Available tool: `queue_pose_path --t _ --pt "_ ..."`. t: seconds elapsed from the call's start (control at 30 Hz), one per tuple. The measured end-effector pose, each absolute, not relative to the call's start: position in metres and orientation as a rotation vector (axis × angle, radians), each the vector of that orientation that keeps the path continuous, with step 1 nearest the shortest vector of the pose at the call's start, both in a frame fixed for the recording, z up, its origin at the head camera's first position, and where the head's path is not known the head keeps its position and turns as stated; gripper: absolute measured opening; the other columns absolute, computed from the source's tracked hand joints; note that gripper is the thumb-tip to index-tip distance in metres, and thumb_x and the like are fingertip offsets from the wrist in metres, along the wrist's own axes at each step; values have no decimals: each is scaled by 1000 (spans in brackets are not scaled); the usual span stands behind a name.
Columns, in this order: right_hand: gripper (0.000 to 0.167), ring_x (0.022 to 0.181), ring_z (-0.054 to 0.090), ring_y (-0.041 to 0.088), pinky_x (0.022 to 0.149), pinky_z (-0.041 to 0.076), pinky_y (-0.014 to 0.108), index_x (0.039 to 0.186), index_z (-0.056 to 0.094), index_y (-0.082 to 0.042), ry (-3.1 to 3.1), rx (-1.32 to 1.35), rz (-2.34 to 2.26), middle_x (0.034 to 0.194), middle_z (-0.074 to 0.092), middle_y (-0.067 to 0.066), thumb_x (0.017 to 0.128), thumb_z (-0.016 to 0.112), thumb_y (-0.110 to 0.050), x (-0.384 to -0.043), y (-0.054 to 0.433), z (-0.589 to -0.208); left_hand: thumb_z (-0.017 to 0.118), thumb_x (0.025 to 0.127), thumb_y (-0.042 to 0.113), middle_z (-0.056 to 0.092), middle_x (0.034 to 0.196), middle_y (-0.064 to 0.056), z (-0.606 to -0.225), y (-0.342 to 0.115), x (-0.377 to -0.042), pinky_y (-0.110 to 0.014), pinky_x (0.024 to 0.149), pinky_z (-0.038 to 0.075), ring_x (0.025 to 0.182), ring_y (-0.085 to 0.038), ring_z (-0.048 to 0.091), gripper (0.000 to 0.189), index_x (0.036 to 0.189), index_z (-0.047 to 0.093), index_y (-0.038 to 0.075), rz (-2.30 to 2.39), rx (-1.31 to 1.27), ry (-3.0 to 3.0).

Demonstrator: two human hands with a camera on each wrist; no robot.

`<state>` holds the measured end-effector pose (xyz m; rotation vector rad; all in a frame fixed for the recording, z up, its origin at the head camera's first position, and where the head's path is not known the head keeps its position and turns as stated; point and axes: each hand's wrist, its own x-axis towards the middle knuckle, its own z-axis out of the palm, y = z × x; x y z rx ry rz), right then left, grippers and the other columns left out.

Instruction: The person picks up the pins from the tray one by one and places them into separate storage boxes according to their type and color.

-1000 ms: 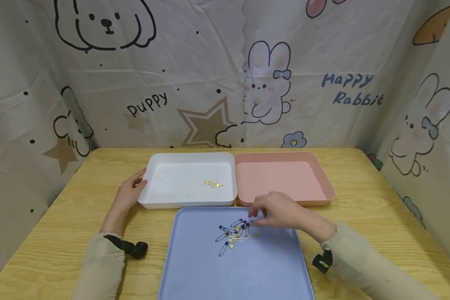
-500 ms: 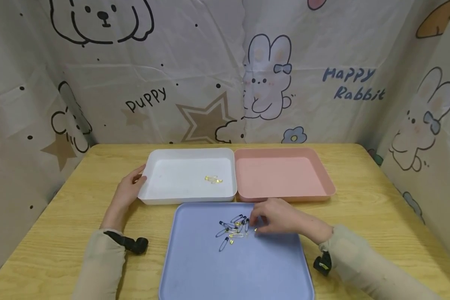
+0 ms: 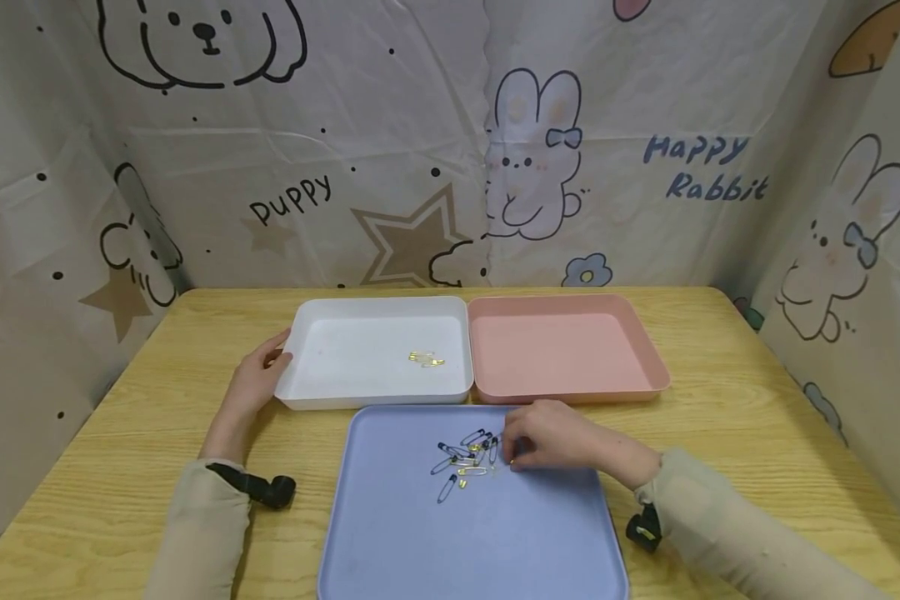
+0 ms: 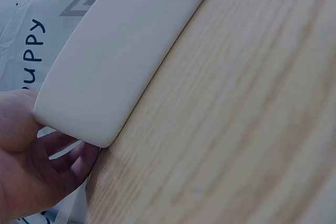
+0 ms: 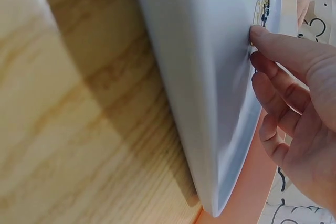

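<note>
My left hand (image 3: 253, 379) holds the left end of a white tray (image 3: 360, 402), thumb at the rim and fingers curled against the side; the left wrist view shows this grip on the white tray wall (image 4: 115, 56). Over a blue tray (image 3: 465, 542), my right hand (image 3: 551, 435) has thumb and fingertips down at its surface, pinching a small gold safety pin (image 3: 512, 462), mostly hidden by the fingers. Just left of the fingertips lies a loose pile of black safety pins (image 3: 447, 488) and gold safety pins (image 3: 473, 471). In the right wrist view, the right hand's thumb (image 5: 283, 51) reaches the pins.
A few gold safety pins (image 3: 426, 359) lie inside the white tray. A pink tray (image 3: 570, 342) stands against its right side, behind the blue tray. All sit on a wooden table (image 3: 757, 417), with a printed cloth (image 3: 390, 150) hanging behind.
My right hand has lowered and closed in on the gold safety pin at the right of the pile. The left hand keeps its place on the white tray. The head view tilted down slightly.
</note>
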<state>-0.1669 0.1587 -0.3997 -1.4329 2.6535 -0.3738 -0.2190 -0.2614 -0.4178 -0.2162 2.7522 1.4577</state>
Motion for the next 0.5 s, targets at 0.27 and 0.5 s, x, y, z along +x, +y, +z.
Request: queue_pose_path --t 0.27,0.5 --pt "9 62 44 -4 58 37 14 72 65 -26 2658 -1433 -355 74 53 -17 72 73 -21 -165 157 -398 36 98 28 33 139 -25 -417 -262 -218 -42 91 37 119 -36 37 49 144 25 18 1457 -206 2747" --pt "12 56 41 -5 54 34 13 71 59 -27 2688 -1443 -367 66 50 -19 73 68 -19 -164 156 -398 36 98 29 33 139 -25 -418 -263 -218 -43 92 37 120 -36 36 49 145 24 18 1463 -202 2742"
